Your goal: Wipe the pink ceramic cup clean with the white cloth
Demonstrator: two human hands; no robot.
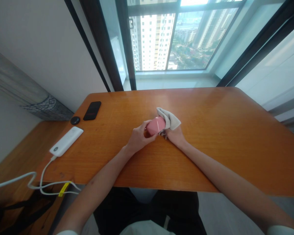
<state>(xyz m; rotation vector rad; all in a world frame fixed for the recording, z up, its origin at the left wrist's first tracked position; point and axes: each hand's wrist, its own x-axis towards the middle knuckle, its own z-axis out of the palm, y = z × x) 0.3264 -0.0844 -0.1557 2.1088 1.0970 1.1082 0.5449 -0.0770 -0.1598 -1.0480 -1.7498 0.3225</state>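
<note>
We find the left hand (138,137) curled firmly around a glossy pink rounded cylinder (156,126), held over the middle of the orange wooden desk (210,137). The right hand (174,135), partly closed, grips a folded beige cloth (168,118), which we record pressed against the cylinder's right end.

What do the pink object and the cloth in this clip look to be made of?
The pink object looks like glossy plastic or possibly glazed ceramic, judging by its sharp white highlight. The cloth seems a soft fabric, perhaps microfiber: matte, with limp folds.
</note>
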